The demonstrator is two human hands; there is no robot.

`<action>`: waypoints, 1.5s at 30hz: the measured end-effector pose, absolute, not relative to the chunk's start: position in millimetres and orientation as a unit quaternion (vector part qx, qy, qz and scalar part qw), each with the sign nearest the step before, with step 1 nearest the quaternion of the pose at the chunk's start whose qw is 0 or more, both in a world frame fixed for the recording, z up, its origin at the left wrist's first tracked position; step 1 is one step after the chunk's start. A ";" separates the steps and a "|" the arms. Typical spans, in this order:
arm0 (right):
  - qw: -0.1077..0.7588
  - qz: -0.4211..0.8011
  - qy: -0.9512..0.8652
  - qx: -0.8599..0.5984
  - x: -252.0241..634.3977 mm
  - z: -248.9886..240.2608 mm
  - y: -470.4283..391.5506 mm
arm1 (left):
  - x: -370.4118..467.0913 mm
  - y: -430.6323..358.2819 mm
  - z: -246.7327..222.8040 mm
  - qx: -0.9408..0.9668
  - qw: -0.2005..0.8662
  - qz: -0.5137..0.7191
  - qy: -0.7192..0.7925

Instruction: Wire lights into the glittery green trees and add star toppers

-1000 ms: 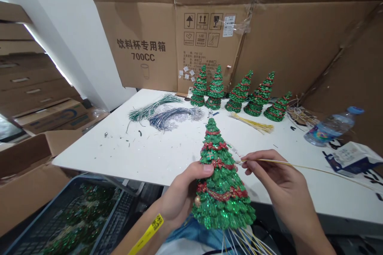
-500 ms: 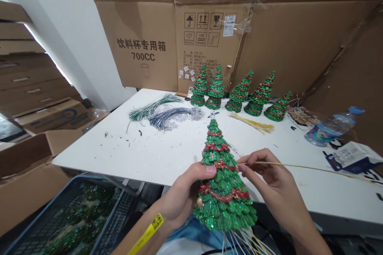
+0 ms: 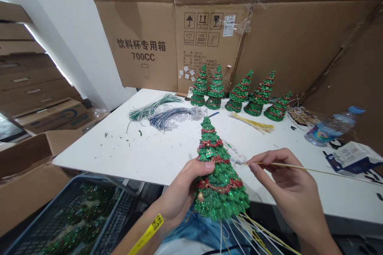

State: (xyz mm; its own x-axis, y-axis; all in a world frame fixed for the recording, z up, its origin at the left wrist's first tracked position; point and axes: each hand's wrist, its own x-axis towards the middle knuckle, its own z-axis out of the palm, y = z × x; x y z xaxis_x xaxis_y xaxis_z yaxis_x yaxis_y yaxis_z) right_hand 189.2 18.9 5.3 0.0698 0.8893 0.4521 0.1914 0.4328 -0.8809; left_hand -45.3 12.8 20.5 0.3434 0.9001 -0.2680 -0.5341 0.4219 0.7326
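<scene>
In the head view, my left hand (image 3: 187, 183) grips a glittery green cone-shaped tree (image 3: 221, 189) with red garlands, tip up, above my lap by the white table's (image 3: 119, 147) near edge. My right hand (image 3: 287, 183) pinches a thin yellowish wire (image 3: 323, 171) beside it, while white and yellow strands (image 3: 254, 235) trail beneath the tree.

Held Christmas tree figurine (image 3: 222, 177) looks like glossy resin, rough-ridged and glittery. Tabletop (image 3: 161, 153) is smooth; cardboard panel (image 3: 287, 40) is matt, its clear tape (image 3: 243, 26) shiny. Bottle (image 3: 331, 128) is clear glossy plastic, crate (image 3: 115, 217) duller plastic.
</scene>
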 end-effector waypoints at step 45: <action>0.496 0.033 -0.809 -0.314 177.5 41.4 -17.2 | -42.9 10.6 19.9 0.383 0.691 0.452 0.414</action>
